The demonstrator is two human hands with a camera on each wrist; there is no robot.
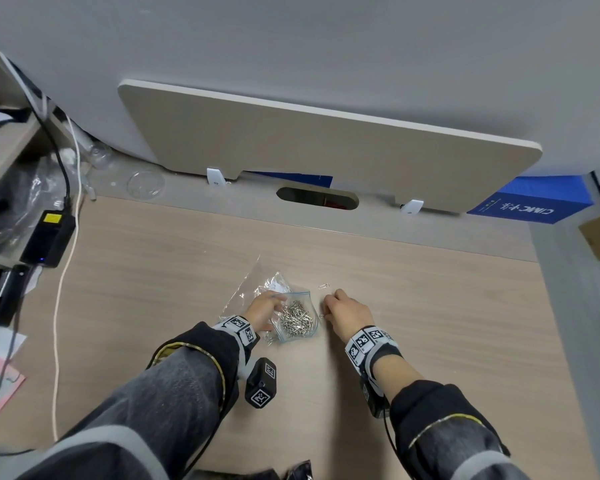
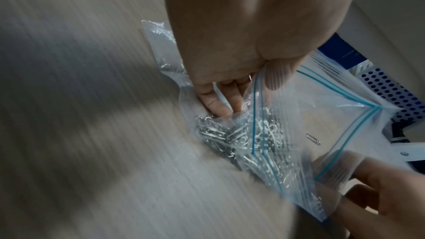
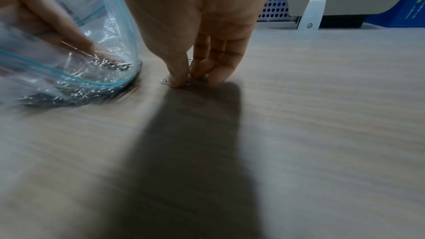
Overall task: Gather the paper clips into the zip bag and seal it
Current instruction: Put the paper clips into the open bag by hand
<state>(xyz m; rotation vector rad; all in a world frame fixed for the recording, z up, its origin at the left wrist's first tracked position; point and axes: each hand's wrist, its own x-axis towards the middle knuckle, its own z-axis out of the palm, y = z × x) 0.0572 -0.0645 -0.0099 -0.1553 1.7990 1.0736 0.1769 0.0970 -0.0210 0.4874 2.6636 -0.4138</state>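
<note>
**Clip pickup beside open zip bag**

Right hand (image 1: 347,312): thumb and fingertips pinch a paper clip (image 3: 181,83) against the surface (image 1: 430,306). Left hand (image 1: 264,310) grips the zip bag (image 1: 297,318), mouth open, clips heaped inside. One loose clip (image 1: 323,286) at 12 o'clock of the right hand.

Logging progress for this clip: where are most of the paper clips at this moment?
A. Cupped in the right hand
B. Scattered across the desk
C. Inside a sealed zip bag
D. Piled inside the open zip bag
D: the head view shows the paper clips heaped inside the zip bag, whose mouth the left hand holds open, while the right hand picks at a stray clip on the desk.
</note>
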